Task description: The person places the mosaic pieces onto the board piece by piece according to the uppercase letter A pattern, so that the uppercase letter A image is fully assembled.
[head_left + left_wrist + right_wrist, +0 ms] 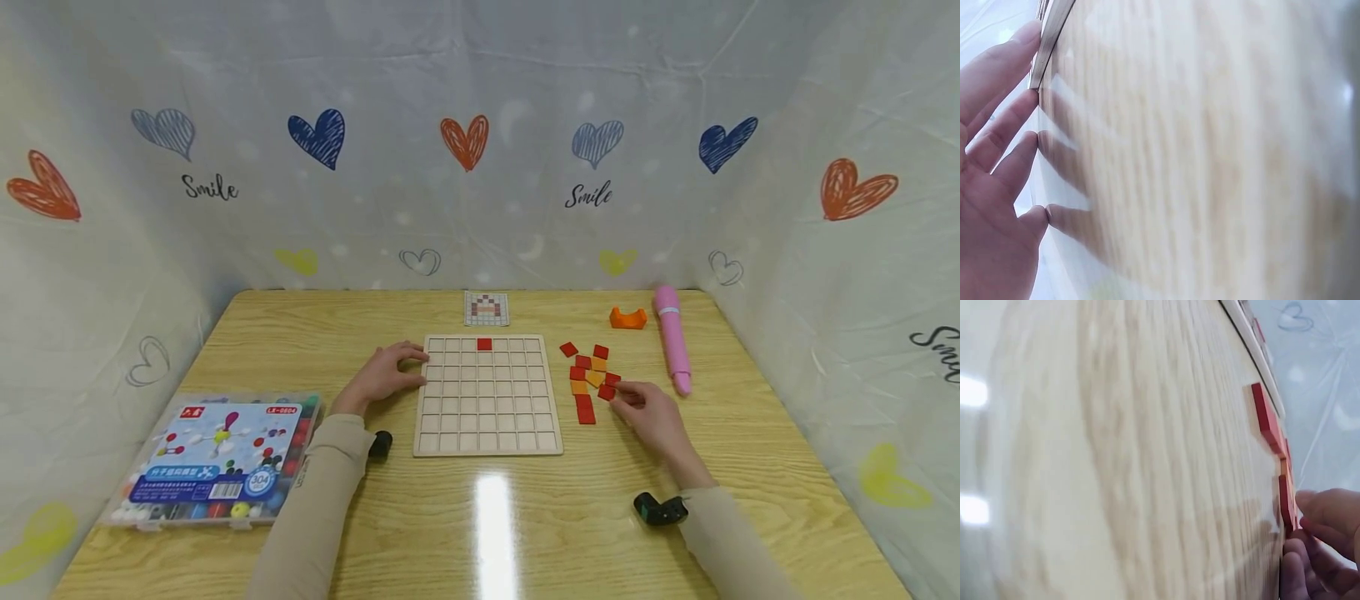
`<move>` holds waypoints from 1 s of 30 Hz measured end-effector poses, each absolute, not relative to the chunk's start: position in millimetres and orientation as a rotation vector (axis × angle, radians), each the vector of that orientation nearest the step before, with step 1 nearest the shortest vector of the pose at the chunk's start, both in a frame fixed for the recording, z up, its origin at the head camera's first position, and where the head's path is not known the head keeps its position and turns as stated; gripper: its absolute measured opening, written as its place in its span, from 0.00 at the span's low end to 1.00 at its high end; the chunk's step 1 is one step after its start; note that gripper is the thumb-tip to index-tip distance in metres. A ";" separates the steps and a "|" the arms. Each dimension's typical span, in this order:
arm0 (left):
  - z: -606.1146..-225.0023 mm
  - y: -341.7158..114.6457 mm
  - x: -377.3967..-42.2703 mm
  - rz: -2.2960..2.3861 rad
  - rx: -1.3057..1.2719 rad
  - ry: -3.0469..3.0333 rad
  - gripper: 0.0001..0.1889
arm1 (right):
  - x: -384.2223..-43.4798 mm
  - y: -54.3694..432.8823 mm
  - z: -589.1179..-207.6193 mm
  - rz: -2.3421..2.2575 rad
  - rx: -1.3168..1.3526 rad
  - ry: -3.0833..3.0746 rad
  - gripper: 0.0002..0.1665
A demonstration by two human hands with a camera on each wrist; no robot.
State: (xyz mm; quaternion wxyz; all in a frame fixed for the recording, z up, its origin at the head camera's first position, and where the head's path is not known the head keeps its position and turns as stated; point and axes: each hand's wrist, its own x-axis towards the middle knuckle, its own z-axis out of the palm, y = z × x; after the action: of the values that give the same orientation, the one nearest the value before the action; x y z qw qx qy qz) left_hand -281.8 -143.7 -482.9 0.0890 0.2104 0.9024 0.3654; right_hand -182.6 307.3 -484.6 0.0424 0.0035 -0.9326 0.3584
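Note:
A pale wooden grid board (487, 421) lies flat on the table, with one red square tile (484, 344) in its top row. My left hand (386, 372) rests at the board's left edge, fingers spread and fingertips against the rim. In the left wrist view, the fingers (1013, 156) touch the tabletop beside that edge. Right of the board lies a loose group of red and orange tiles (578, 387). My right hand (651, 414) is at the right side of this group, thumb and finger pinching a red tile (612, 379). Another red tile (1287, 503) lies close to the fingertips.
Behind the board lies a small pattern card (486, 309) showing a coloured grid figure. An orange holder (627, 318) and a pink pen-like stick (672, 342) lie at the back right. A clear-edged molecule model box (213, 458) stands left, beside the left forearm.

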 end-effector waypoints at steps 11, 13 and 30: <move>-479.1 -142.9 -282.6 1.085 0.618 2.692 0.22 | -192.5 309.0 -481.7 1.084 0.047 -2.893 0.21; -478.6 -142.8 -282.6 1.086 0.615 2.690 0.22 | -193.1 309.0 -482.5 1.071 0.048 -2.895 0.21; -479.7 -143.2 -281.0 1.073 0.606 2.671 0.23 | -193.3 309.9 -486.8 1.093 0.038 -2.889 0.19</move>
State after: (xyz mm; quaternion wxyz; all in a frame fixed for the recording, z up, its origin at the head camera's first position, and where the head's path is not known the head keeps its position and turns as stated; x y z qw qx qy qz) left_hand -281.0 -143.2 -479.7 0.1000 0.2049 0.9034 0.3631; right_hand -193.3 309.9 -486.8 0.0261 0.0124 -0.9349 0.3537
